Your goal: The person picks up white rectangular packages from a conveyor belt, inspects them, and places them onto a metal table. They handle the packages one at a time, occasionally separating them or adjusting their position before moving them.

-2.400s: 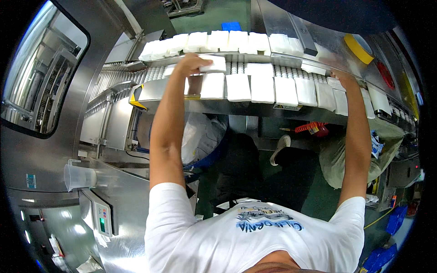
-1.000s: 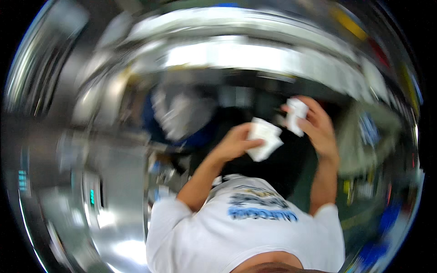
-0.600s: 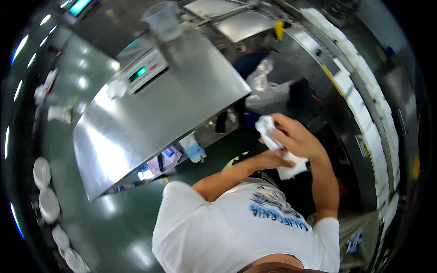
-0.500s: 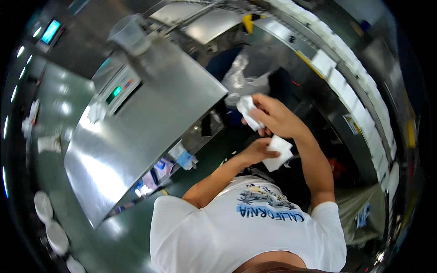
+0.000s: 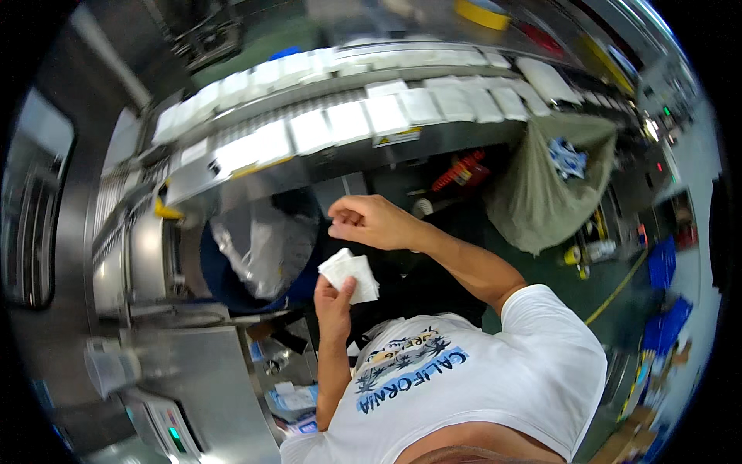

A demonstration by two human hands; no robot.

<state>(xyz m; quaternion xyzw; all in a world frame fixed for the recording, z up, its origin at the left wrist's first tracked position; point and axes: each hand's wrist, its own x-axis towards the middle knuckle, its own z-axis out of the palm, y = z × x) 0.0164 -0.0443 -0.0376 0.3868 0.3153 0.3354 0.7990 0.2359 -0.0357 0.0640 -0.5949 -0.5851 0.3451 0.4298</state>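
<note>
My left hand (image 5: 335, 303) pinches a small stack of folded white sheets (image 5: 355, 277) between thumb and fingers, the sheets slightly fanned. Just above and to the right of them is my right hand (image 5: 371, 223), its fingers loosely curled with a gap to the thumb and nothing visible in it. Left of both hands stands a round dark blue bin (image 5: 219, 284) with a crumpled clear plastic bag (image 5: 267, 240) in it. Beyond the hands, similar white folded pieces (image 5: 348, 122) lie in rows along a metal conveyor (image 5: 309, 164).
A steel table (image 5: 212, 363) at lower left bears a scale (image 5: 166, 429) and a clear plastic jug (image 5: 112, 367). A grey-green cloth sack (image 5: 525, 197) hangs open at right, near a red object (image 5: 464, 172) under the conveyor. Blue bins (image 5: 663, 329) stand far right.
My body has turned right, bringing the conveyor ahead and the steel table to the lower left. The white piece in my right hand is gone from it; the left still holds sheets.
</note>
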